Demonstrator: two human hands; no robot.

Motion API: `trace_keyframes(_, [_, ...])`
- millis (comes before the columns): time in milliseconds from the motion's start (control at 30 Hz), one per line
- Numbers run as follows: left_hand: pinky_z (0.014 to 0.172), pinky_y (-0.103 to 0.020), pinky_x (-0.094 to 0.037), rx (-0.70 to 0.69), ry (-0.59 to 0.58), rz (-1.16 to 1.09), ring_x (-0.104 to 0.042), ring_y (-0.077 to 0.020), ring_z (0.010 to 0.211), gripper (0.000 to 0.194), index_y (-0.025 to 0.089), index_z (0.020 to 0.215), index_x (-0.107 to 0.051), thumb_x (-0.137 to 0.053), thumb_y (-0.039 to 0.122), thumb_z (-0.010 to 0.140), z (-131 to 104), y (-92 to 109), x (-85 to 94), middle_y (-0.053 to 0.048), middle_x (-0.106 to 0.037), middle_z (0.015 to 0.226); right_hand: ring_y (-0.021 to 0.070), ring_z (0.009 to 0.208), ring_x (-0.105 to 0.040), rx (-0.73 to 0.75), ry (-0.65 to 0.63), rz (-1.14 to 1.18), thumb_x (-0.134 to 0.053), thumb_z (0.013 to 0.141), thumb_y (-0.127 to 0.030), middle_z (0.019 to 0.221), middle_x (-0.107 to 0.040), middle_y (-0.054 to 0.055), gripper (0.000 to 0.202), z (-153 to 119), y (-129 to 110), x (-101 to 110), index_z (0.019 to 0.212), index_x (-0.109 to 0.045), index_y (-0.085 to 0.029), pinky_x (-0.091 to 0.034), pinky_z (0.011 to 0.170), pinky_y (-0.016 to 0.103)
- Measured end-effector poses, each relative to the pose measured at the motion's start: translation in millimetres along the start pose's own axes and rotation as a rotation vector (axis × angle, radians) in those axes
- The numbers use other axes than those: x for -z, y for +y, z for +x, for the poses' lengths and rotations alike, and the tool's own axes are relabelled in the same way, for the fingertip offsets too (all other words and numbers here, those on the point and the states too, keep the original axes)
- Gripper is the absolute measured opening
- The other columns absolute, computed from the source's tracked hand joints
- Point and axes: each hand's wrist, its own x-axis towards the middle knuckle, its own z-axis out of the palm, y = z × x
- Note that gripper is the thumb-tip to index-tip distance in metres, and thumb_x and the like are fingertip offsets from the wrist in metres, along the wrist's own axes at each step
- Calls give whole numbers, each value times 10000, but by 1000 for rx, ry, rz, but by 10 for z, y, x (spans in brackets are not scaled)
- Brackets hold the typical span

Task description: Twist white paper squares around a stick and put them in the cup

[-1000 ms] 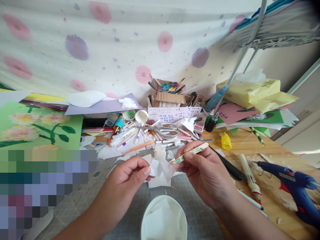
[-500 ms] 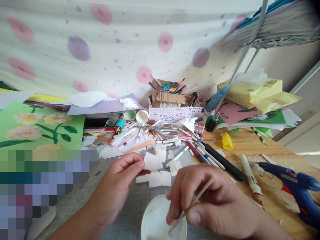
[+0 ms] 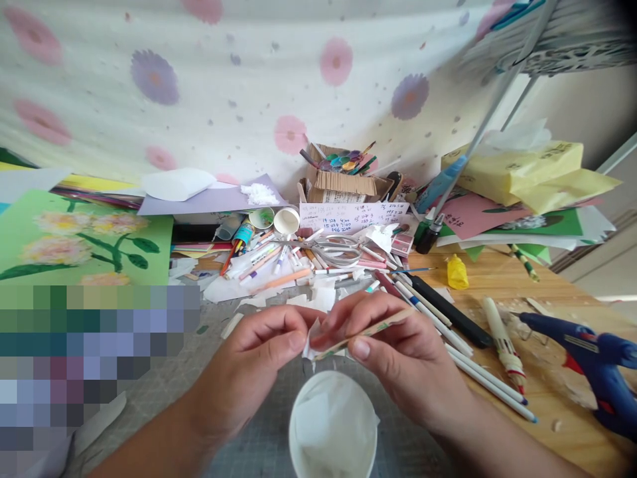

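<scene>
My left hand [image 3: 261, 355] pinches a small piece of white paper [image 3: 311, 340] between thumb and fingers. In my right hand [image 3: 398, 352] is a thin wooden stick [image 3: 381, 326] with green marks, slanting down to the left. The stick's lower tip meets the paper, and the right fingertips are close beside it. Below both hands stands a white paper cup [image 3: 343, 392], with something whitish inside it. Several cut white paper pieces [image 3: 322, 295] lie just behind my hands, partly hidden by them.
A grey cutting mat [image 3: 249, 441] lies under the cup. Behind are heaped markers, scissors [image 3: 338, 252] and a cardboard box [image 3: 343, 182]. At right lie a blue glue gun [image 3: 572, 338], a cream pen [image 3: 502, 345] and a yellow lump [image 3: 457, 272]. A green flower picture [image 3: 134, 226] is at left.
My right hand has risen from over the cup with the stick and come to the paper in my left hand. The left hand has shifted slightly right, and the paper is now tilted.
</scene>
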Motion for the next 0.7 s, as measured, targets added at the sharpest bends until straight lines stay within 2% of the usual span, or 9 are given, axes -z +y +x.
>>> trace_keyframes(167, [756, -255, -442, -24, 6, 58, -558, -160, 802, 133, 213, 726, -715, -757, 210, 852, -2, -33, 38, 13, -671, 810, 168, 890, -770, 34, 40, 6, -790, 913, -237, 967, -770, 23, 34, 20, 31, 25, 941, -776, -250, -623, 841, 322])
trace_keyframes(300, [695, -237, -457, -4, 27, 11, -559, -128, 710, 199, 214, 721, -641, -807, 162, 817, -5, -59, 42, 46, -643, 742, 174, 861, -765, 43, 53, -15, -798, 906, -253, 941, -782, 21, 34, 24, 42, 50, 925, -770, -251, -628, 820, 328])
trace_keyframes(400, [669, -221, -469, 25, 31, -75, -573, -107, 669, 184, 244, 853, -676, -837, 170, 802, -3, -57, 36, 67, -654, 731, 179, 885, -774, 81, 60, -28, -774, 931, -246, 960, -781, 13, 30, 5, 31, 52, 957, -771, -260, -622, 834, 333])
trace_keyframes(500, [676, -212, -468, 77, 27, -69, -576, -103, 683, 258, 262, 984, -735, -880, 222, 775, 3, -44, 35, 63, -668, 749, 178, 913, -774, 122, 69, -88, -751, 953, -230, 966, -775, 6, 62, -16, -1, 48, 992, -774, -273, -609, 841, 318])
trace_keyframes(600, [641, -197, -429, 121, 28, -8, -544, -107, 685, 190, 232, 886, -770, -902, 281, 758, 0, -33, 43, 45, -671, 746, 165, 886, -762, 137, 65, -175, -751, 952, -217, 950, -774, 11, 80, -26, -41, 48, 998, -778, -277, -596, 801, 287])
trace_keyframes(700, [627, -205, -410, 107, 13, 32, -516, -118, 669, 139, 231, 783, -778, -896, 301, 760, -19, -26, 52, 42, -659, 703, 180, 859, -758, 141, 65, -234, -762, 942, -233, 930, -777, 21, 64, -25, -67, 56, 986, -777, -277, -602, 782, 310])
